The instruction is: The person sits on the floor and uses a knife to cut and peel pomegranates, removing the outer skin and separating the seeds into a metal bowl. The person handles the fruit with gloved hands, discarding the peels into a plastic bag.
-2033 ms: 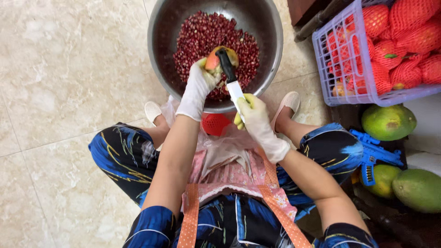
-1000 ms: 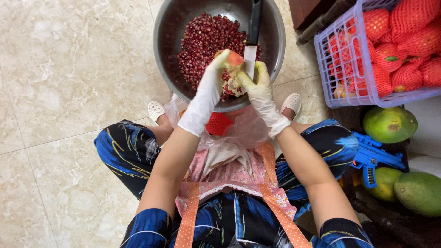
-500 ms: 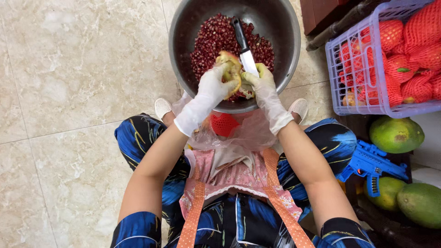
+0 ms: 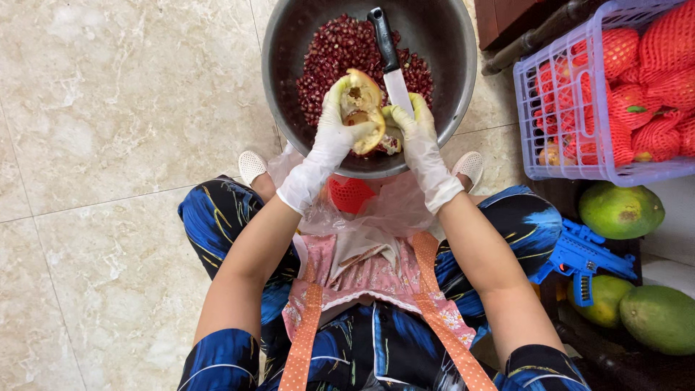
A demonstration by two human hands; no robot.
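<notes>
Both hands now pull the pomegranate (image 4: 360, 108) apart over the metal bowl (image 4: 289, 43): left hand (image 4: 334, 129) fingers closed around it, right hand (image 4: 411, 124) also clamping the knife (image 4: 389, 61), raised before, so seeds can drop

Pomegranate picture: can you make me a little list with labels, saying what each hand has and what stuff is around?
left hand: gloved, holds a split pomegranate piece over the bowl
right hand: gloved, holds a black-handled knife, blade by its fingers, and touches the fruit
bowl: metal, on the floor, with red seeds inside
right side: purple basket of red netted fruit, green fruits, blue toy gun
floor: pale marble tiles
</notes>
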